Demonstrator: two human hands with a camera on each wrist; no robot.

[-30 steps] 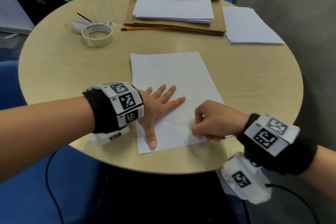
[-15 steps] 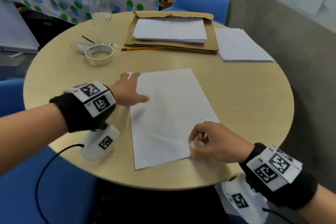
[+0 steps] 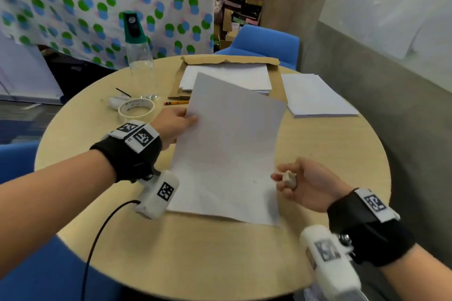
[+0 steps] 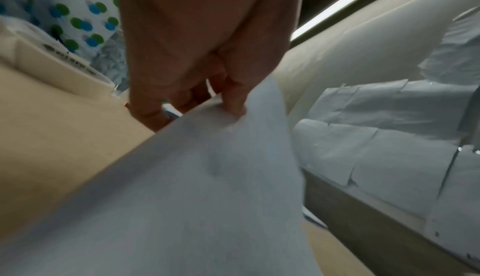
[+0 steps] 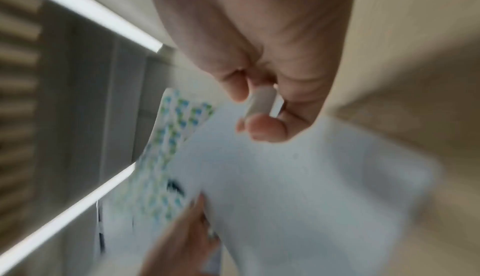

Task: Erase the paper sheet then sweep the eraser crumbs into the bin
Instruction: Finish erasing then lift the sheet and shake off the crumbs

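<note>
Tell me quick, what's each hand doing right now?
Left hand: pinching the far left edge of the paper sheet, lifting it off the table.
Right hand: fingers curled around the eraser, beside the sheet.

Both hands raised over the tabletop (image 3: pixel 102 239), each gripping something.

The left hand (image 3: pixel 175 127) reaches forward from a bare forearm with a black wrist strap, thumb on top, its fingers (image 4: pixel 233 98) pinching the left edge of the paper sheet (image 3: pixel 230 154) and lifting that side off the tabletop. The right hand (image 3: pixel 309 183) hovers just right of the sheet, palm turned leftward, fingers (image 5: pixel 233 83) curled, clasping the small white eraser (image 3: pixel 288 178) between thumb and fingertips.
</note>
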